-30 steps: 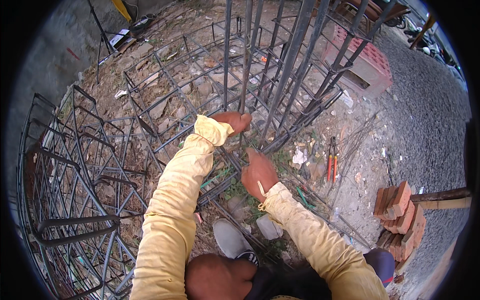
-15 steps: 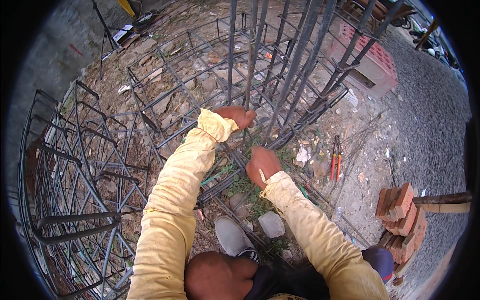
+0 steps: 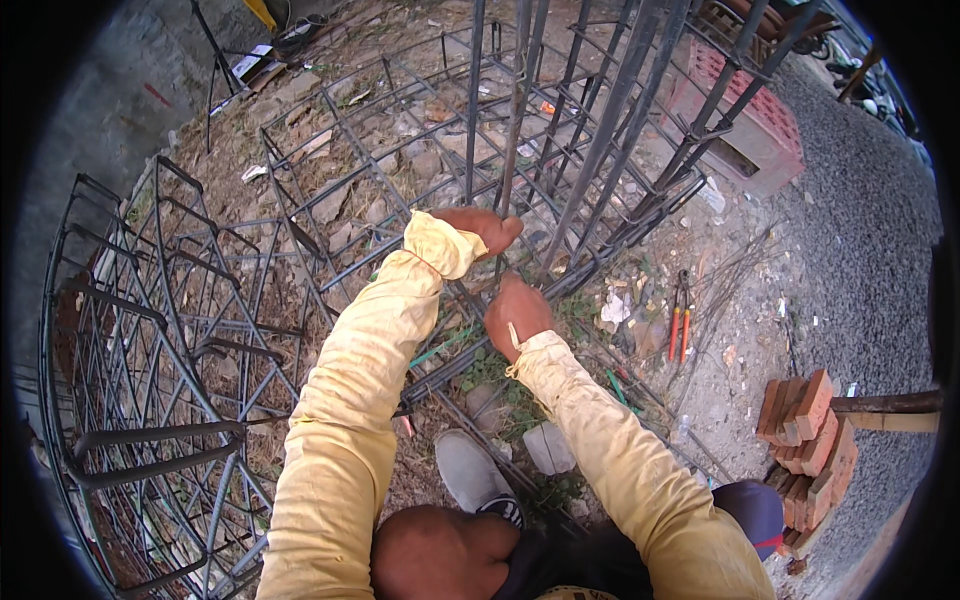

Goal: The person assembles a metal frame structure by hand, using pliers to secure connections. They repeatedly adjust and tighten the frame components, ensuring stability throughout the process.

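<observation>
My left hand is closed around a thin upright steel reinforcing bar, which shows above and just below the fist. Close below it, my right hand is also closed, with its knuckles near the lower part of that bar. What its fingers hold is hidden. Both hands work at the base of a cage of tied rebar, whose thicker bars stand to the right of the left hand. Yellow sleeves cover both forearms.
Orange-handled cutters lie on the ground at right, beyond them a brick stack. A red perforated crate stands at the far right. More bent rebar cages fill the left. My shoe is below, beside a grey block.
My right hand has moved slightly up and left, nearer to the left hand. My left hand keeps its grip on the bar. The whole view has shifted a little.
</observation>
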`<action>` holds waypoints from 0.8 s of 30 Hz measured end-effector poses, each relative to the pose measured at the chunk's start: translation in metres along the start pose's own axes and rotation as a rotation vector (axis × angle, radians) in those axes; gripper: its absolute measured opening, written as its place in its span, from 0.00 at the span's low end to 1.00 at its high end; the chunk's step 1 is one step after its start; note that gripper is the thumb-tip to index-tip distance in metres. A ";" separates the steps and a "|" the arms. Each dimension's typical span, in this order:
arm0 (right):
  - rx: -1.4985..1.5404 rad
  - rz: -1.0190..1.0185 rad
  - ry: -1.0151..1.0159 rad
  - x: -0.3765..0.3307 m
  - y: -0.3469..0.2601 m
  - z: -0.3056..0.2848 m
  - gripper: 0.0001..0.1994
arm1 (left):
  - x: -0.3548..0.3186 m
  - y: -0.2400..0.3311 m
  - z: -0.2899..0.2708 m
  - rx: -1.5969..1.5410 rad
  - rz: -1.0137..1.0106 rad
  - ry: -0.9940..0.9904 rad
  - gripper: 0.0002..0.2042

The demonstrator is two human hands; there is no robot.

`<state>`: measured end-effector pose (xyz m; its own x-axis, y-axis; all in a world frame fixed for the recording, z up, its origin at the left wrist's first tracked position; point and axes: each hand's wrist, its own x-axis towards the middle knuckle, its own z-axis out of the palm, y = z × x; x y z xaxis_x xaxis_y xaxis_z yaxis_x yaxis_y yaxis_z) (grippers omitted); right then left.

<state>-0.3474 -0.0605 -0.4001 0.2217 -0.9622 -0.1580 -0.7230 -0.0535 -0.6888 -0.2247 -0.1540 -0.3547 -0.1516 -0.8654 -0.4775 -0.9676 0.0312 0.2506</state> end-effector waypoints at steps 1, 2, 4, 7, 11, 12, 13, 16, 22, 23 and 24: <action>0.002 -0.011 0.010 0.000 0.001 0.001 0.12 | 0.000 0.001 0.000 -0.003 -0.012 0.001 0.34; 0.005 -0.022 0.020 -0.001 0.002 0.002 0.13 | 0.000 0.003 0.000 -0.006 -0.023 0.002 0.35; 0.005 -0.032 0.025 -0.001 0.001 0.000 0.14 | -0.002 0.006 -0.005 -0.011 -0.048 -0.026 0.36; 0.010 -0.028 0.017 0.000 0.000 0.002 0.14 | 0.002 0.001 -0.003 -0.011 -0.061 -0.027 0.37; 0.009 -0.031 0.048 0.002 0.005 0.007 0.11 | 0.002 0.003 -0.001 0.013 -0.058 0.000 0.37; 0.003 -0.034 0.051 0.002 0.006 0.007 0.11 | 0.001 0.004 -0.001 0.013 -0.053 0.001 0.36; 0.005 -0.044 0.056 0.002 0.007 0.008 0.11 | 0.000 0.006 -0.001 0.013 -0.049 0.002 0.36; 0.009 -0.080 0.060 0.003 0.008 0.010 0.11 | 0.004 0.003 0.000 -0.018 -0.017 -0.028 0.35; -0.046 -0.102 0.040 0.008 0.012 0.012 0.11 | 0.007 0.000 0.002 0.005 0.068 -0.002 0.31; -0.048 -0.098 0.038 0.009 0.012 0.011 0.11 | 0.008 0.000 0.002 0.024 0.056 -0.005 0.30; -0.049 -0.095 0.037 0.009 0.012 0.011 0.11 | 0.008 0.000 0.002 0.030 0.053 0.001 0.30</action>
<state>-0.3466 -0.0665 -0.4174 0.2677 -0.9612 -0.0667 -0.7313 -0.1576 -0.6636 -0.2264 -0.1596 -0.3605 -0.2027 -0.8624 -0.4638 -0.9637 0.0918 0.2505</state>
